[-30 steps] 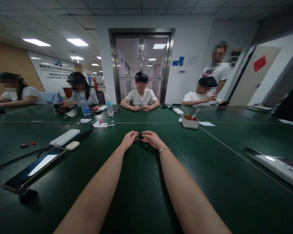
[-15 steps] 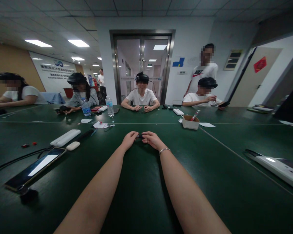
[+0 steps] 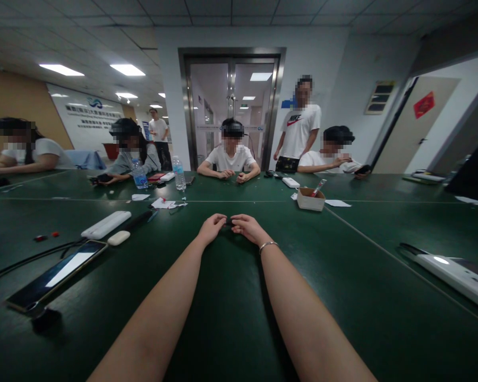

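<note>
Both forearms reach out over the dark green table (image 3: pixel 231 297). Between my fingertips is a small black object (image 3: pixel 229 222), too small and covered to name. My left hand (image 3: pixel 212 228) pinches its left side with thumb and fingers together. On the other side my right hand (image 3: pixel 247 228), with a silver bangle (image 3: pixel 268 244) at the wrist, grips it the same way. The two hands are almost touching, low over the tabletop.
Left of my arms lie a phone (image 3: pixel 59 276), a white power bank (image 3: pixel 106 225), a white oval case (image 3: pixel 118 237) and a black cable (image 3: pixel 27 260). Ahead right stands a small box (image 3: pixel 310 200); a white device (image 3: pixel 450 270) lies far right. Several people sit opposite.
My hands stay in nearly the same place, still pinching the small black object. Behind the table, a standing person has moved left, and the person opposite has drawn their hands slightly apart.
</note>
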The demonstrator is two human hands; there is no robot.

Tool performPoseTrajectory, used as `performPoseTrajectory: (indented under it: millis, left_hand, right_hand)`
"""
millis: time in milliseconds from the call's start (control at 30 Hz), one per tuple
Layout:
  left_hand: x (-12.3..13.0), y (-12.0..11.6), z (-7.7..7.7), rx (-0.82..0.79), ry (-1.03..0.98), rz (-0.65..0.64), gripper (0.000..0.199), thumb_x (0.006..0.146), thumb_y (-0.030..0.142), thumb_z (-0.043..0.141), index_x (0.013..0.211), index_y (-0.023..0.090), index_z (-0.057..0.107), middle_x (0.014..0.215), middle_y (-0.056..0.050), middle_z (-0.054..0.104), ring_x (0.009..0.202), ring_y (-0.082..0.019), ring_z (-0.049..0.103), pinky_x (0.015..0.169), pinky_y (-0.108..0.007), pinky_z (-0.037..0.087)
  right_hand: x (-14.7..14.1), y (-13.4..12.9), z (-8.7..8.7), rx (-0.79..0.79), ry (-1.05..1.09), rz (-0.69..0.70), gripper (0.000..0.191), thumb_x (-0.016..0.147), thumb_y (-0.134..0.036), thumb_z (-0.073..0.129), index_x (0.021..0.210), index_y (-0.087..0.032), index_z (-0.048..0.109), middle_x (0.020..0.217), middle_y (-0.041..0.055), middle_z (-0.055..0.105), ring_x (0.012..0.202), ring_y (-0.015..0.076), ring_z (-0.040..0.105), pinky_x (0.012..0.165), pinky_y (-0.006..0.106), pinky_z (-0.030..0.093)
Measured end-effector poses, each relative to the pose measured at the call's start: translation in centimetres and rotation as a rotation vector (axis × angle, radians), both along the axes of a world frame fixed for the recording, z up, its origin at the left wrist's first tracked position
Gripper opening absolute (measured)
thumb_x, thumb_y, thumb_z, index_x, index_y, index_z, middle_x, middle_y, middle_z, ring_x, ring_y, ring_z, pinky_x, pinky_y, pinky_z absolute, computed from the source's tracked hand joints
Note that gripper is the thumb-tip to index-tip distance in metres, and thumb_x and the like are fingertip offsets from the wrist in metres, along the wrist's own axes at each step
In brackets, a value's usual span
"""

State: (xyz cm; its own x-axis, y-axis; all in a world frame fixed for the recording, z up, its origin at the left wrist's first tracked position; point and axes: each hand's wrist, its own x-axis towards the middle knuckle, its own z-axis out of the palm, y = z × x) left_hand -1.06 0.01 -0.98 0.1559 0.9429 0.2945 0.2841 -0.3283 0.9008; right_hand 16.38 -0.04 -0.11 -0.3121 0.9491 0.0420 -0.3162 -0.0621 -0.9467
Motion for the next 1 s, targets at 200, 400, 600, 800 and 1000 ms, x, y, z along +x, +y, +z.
performPoseTrajectory:
  millis: [200,400,600,800,1000]
  left_hand:
    - [-0.27,0.03,-0.04,0.056,-0.002,-0.007,0.030,0.074,0.028,0.060,0.101,0.016,0.061,0.095,-0.008,0.064,0.088,-0.017,0.059,0.082,-0.032,0.046]
    - [-0.03,-0.32,0.45,0.071,-0.067,-0.029,0.026,0.070,0.017,0.063,0.096,0.013,0.062,0.096,-0.010,0.065,0.092,-0.019,0.060,0.086,-0.035,0.046]
    - [-0.18,-0.13,0.30,0.069,-0.116,-0.030,0.027,0.067,0.019,0.066,0.093,0.014,0.063,0.096,-0.010,0.065,0.091,-0.019,0.061,0.086,-0.037,0.047]
    - [-0.19,0.40,-0.20,0.053,-0.103,-0.006,0.028,0.069,0.022,0.066,0.096,0.014,0.062,0.094,-0.010,0.066,0.088,-0.020,0.062,0.082,-0.038,0.049]
    - [-0.11,0.59,-0.22,0.032,-0.086,-0.001,0.032,0.071,0.029,0.063,0.099,0.015,0.060,0.091,-0.009,0.066,0.080,-0.018,0.062,0.069,-0.031,0.049]
  right_hand:
    - [-0.08,-0.16,0.21,-0.017,-0.012,-0.016,0.017,0.072,-0.006,0.066,0.087,-0.011,0.061,0.064,0.0032,0.064,0.052,0.0104,0.063,0.050,0.019,0.053]
    - [-0.21,-0.32,0.32,-0.017,-0.006,-0.022,0.013,0.073,-0.009,0.066,0.084,-0.010,0.058,0.066,0.0044,0.065,0.050,0.0095,0.062,0.048,0.017,0.052]
    - [-0.40,-0.19,0.40,-0.019,-0.053,-0.006,0.005,0.082,-0.012,0.059,0.085,-0.010,0.055,0.060,0.0058,0.064,0.048,0.0102,0.062,0.048,0.017,0.052]
    - [-0.55,-0.17,0.57,-0.034,-0.085,-0.019,0.003,0.087,-0.011,0.051,0.085,-0.010,0.053,0.056,0.0052,0.062,0.046,0.0103,0.062,0.047,0.017,0.052]
    - [-0.56,-0.12,0.66,-0.039,-0.076,-0.022,0.006,0.086,-0.015,0.053,0.082,-0.011,0.052,0.056,0.0044,0.062,0.046,0.0111,0.062,0.047,0.018,0.053]
